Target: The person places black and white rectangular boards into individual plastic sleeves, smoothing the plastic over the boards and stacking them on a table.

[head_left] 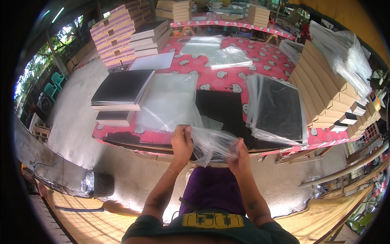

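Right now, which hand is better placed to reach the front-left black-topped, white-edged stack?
Likely the left hand: it is closer to that stack than the right hand, though both hold crumpled clear plastic.

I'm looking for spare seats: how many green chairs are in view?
2. Both stand close together at far left: the nearer chair lower in the picture, the farther chair just above it and to its right. Others could be hidden.
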A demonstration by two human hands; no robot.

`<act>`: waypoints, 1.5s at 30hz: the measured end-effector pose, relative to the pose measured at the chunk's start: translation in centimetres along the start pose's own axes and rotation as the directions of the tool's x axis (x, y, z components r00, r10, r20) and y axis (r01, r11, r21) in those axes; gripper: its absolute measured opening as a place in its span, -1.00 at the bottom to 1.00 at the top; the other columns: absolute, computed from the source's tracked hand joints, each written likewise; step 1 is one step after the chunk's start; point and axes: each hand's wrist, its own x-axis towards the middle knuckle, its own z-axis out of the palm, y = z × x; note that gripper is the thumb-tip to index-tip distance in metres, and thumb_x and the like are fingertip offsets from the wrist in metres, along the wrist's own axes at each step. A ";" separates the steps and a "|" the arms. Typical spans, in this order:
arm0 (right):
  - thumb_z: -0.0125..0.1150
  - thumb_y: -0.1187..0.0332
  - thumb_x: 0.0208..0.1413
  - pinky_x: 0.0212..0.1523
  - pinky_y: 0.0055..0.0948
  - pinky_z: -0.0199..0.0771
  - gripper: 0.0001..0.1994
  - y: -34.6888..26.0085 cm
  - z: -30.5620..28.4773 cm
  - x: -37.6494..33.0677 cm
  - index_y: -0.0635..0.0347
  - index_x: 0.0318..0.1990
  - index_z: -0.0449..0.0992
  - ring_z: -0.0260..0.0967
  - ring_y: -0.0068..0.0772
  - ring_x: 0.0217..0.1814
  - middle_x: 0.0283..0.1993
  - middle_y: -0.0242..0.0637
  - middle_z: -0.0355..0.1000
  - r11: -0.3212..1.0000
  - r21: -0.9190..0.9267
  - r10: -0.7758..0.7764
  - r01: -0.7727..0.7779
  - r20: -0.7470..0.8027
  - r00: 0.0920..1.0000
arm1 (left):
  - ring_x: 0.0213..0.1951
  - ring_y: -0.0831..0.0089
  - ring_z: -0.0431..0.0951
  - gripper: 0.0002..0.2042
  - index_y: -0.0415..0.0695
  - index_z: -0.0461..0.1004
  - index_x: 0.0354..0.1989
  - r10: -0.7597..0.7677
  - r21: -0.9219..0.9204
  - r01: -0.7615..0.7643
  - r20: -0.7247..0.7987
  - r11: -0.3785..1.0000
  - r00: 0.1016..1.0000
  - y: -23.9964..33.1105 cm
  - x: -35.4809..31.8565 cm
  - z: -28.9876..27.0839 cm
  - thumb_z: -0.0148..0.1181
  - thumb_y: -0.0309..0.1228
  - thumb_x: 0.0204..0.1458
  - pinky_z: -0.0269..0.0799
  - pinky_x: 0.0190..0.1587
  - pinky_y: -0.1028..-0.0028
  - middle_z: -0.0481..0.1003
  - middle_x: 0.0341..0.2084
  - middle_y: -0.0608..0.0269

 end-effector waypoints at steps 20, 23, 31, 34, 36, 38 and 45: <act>0.28 0.44 -0.09 -0.17 -0.26 0.43 -0.82 -8.4 3.2 -0.9 0.22 -0.27 0.53 0.38 -0.13 -0.10 -0.10 -0.18 0.31 -0.509 -0.827 0.039 0.238 0.254 0.966 | -0.37 0.18 0.47 -0.73 -0.23 0.49 -0.29 0.511 0.041 -0.584 0.435 0.811 0.741 7.7 0.4 -4.8 0.07 -0.72 -0.23 0.44 -0.31 0.31 0.34 -0.33 0.09; 0.35 0.23 -0.13 -0.10 -0.21 0.43 -0.64 -9.6 3.0 -1.5 0.31 -0.23 0.51 0.38 -0.01 -0.04 0.01 -0.12 0.32 -0.523 -0.832 -0.049 0.185 0.247 0.968 | -0.28 0.12 0.45 -0.71 -0.25 0.48 -0.22 0.351 0.225 -0.462 0.400 0.858 0.847 6.5 -0.4 -4.5 0.09 -0.68 -0.20 0.44 -0.30 0.27 0.32 -0.26 0.05; 0.32 0.13 -0.09 0.09 -0.24 0.33 -0.71 -13.2 1.1 -3.0 0.12 -0.30 0.62 0.31 -0.10 0.11 0.07 -0.22 0.35 -0.503 -0.847 0.077 0.171 0.153 0.985 | -0.14 0.21 0.45 -0.83 -0.19 0.49 -0.57 0.440 -0.239 -0.369 0.490 0.898 0.753 5.2 1.4 -7.9 0.25 -0.37 -0.05 0.37 -0.09 0.30 0.40 -0.12 0.01; 0.26 0.23 -0.04 0.12 -0.15 0.26 -0.73 -12.6 -0.2 -2.2 0.10 -0.19 0.57 0.23 -0.07 0.19 0.08 -0.12 0.32 0.010 -0.909 0.218 0.416 0.408 0.887 | -0.37 0.49 0.41 -0.76 -0.19 0.35 -0.57 0.086 -0.575 0.444 0.671 0.687 0.736 6.6 -0.2 -8.9 0.25 -0.35 -0.03 0.29 -0.35 0.51 0.45 -0.39 0.21; 0.22 0.26 0.00 0.11 -0.09 0.26 -0.73 -12.3 0.9 -1.2 0.05 -0.11 0.54 0.23 -0.02 0.17 0.08 -0.04 0.32 0.562 -0.675 0.097 0.478 0.628 0.772 | -0.46 0.61 0.34 -0.74 -0.19 0.30 -0.53 -0.243 -0.545 0.772 0.741 0.329 0.626 7.7 -1.7 -8.1 0.26 -0.34 -0.02 0.21 -0.46 0.54 0.41 -0.48 0.31; 0.22 0.20 0.02 -0.07 -0.14 0.35 -0.68 -12.1 -1.4 -3.1 0.19 -0.13 0.48 0.30 -0.05 0.04 0.02 0.03 0.34 0.886 -0.366 -0.046 0.286 0.544 0.838 | -0.53 0.70 0.24 -0.73 -0.22 0.42 -0.35 0.164 -0.348 0.400 0.890 0.848 0.426 7.0 -0.6 -7.4 0.27 -0.25 0.02 0.10 -0.55 0.54 0.27 -0.64 0.45; 0.31 0.05 -0.03 -0.45 -0.51 0.35 -0.61 -10.8 0.2 -3.0 0.26 -0.31 0.55 0.36 -0.56 -0.46 -0.47 -0.25 0.46 0.332 -0.942 0.654 0.053 0.271 0.706 | -0.11 0.19 0.54 -0.61 -0.38 0.37 -0.07 -0.098 -0.729 0.685 0.680 0.020 0.727 6.4 -0.7 -8.3 -0.06 -0.22 0.21 0.40 0.06 0.22 0.51 -0.20 -0.04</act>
